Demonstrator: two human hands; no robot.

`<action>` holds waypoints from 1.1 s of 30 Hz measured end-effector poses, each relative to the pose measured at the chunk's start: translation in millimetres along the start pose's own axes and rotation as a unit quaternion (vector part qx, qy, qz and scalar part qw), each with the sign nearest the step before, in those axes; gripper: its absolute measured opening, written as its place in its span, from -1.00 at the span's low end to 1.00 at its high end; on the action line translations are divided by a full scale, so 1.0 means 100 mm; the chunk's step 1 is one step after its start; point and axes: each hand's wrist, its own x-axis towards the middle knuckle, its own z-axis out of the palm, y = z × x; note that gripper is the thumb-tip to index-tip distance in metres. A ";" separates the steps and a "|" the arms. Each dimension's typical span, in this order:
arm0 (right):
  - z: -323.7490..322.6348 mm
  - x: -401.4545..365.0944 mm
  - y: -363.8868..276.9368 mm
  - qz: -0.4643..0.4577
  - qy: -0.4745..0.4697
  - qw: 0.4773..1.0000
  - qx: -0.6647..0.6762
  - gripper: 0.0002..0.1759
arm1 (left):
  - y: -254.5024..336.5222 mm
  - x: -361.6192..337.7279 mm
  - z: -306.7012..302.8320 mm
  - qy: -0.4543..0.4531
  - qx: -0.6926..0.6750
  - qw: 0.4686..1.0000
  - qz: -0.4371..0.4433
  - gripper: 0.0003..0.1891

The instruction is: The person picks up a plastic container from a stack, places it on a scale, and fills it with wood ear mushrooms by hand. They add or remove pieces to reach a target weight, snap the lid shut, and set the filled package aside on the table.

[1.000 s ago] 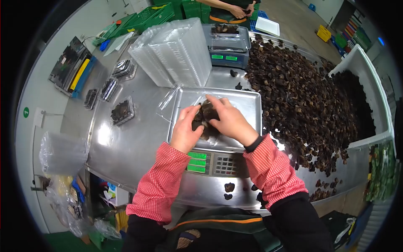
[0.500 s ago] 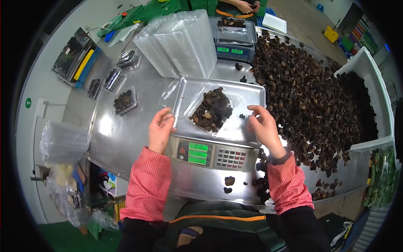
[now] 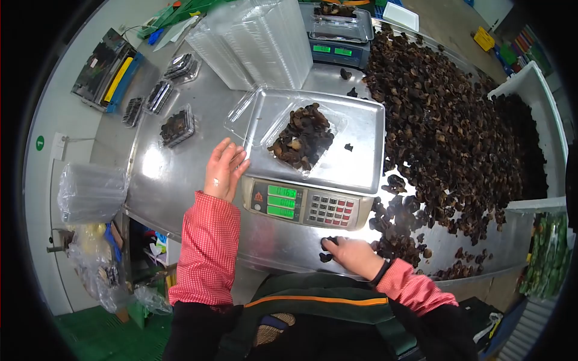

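Note:
On the metal pan (image 3: 361, 162) of a digital scale (image 3: 253, 195) sits an open clear plastic clamshell box (image 3: 340, 123), heaped with dark wood ear mushrooms (image 3: 304, 135). My left hand (image 3: 223, 171) is beside the pan's left edge, fingers stretched out and holding nothing. Below the scale's keypad, my right hand (image 3: 356, 256) is down on the metal table, its fingertips closed on a small piece of wood ear mushroom (image 3: 329, 242). Another small piece lies just below those fingertips. A loose scrap (image 3: 348, 147) rests on the pan, right of the box.
A large pile of wood ear mushrooms (image 3: 439, 126) covers the table's right side, beside a white foam box (image 3: 545, 138). Tall stacks of clear boxes (image 3: 259, 45) stand behind the scale. A second scale (image 3: 340, 51) is at the back. Several filled boxes (image 3: 177, 126) lie left.
My right hand has left the pan's right side and come down to the mushroom pieces on the table. My left hand's fingers have straightened. The view has shifted slightly.

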 end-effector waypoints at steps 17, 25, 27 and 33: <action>-1.37 1.08 0.73 0.190 0.285 0.858 0.383 -0.72 | -0.25 -0.03 0.44 -0.060 0.317 0.870 0.373 -0.58; -1.28 1.77 1.32 0.255 0.244 0.777 0.522 -0.67 | -0.57 -0.50 0.89 -0.039 0.475 0.781 0.404 -0.45; -1.19 1.70 1.27 0.255 0.272 0.732 0.571 -0.75 | -0.62 -0.47 0.86 -0.004 0.385 0.883 0.268 -0.36; -1.01 1.62 1.24 0.223 0.298 0.693 0.618 -0.86 | -0.54 -0.08 0.64 -0.048 0.055 0.997 -0.030 -0.07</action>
